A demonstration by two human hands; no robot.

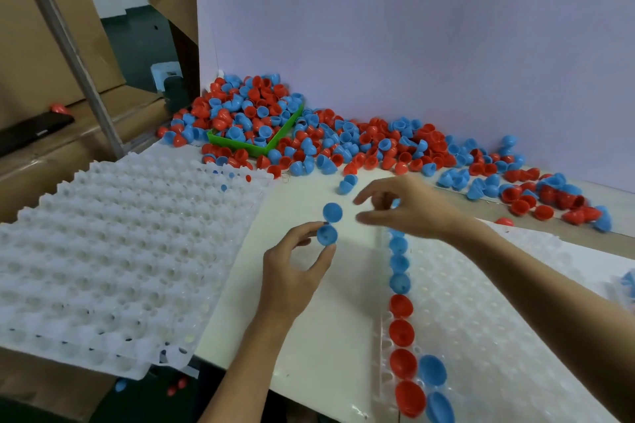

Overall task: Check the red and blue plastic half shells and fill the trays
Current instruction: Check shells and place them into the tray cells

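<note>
The left hand [292,271] pinches one blue half shell [327,234] between thumb and forefinger, the other fingers loosely curled. A second blue half shell [332,211] sits just above the pinched one, touching it; whether the fingers hold it too, I cannot tell. The right hand [409,208] is just to the right of these two shells, blurred, with its fingers spread and slightly bent. Something blue shows behind its fingers, but I cannot tell if it is held.

Below the right hand's fingers lies a white tray [498,336] on the counter [309,336]. Along the tray's left edge, a column of shells is seated dome up: blue shells [399,264] nearer to the fingers, then red shells [401,333] further toward the person. Two more blue shells [433,385] stand in the next column, beside the lowest red ones.

To the left of the left hand is a stack of white trays [103,251], with its cups holding nothing; a few small red and blue spots show through at its far edge.

Beyond both hands, a large heap of loose red and blue half shells [360,144] runs along the white backboard [412,45]. A green tray [271,142] is half buried in the heap and is filled with mixed shells.
</note>
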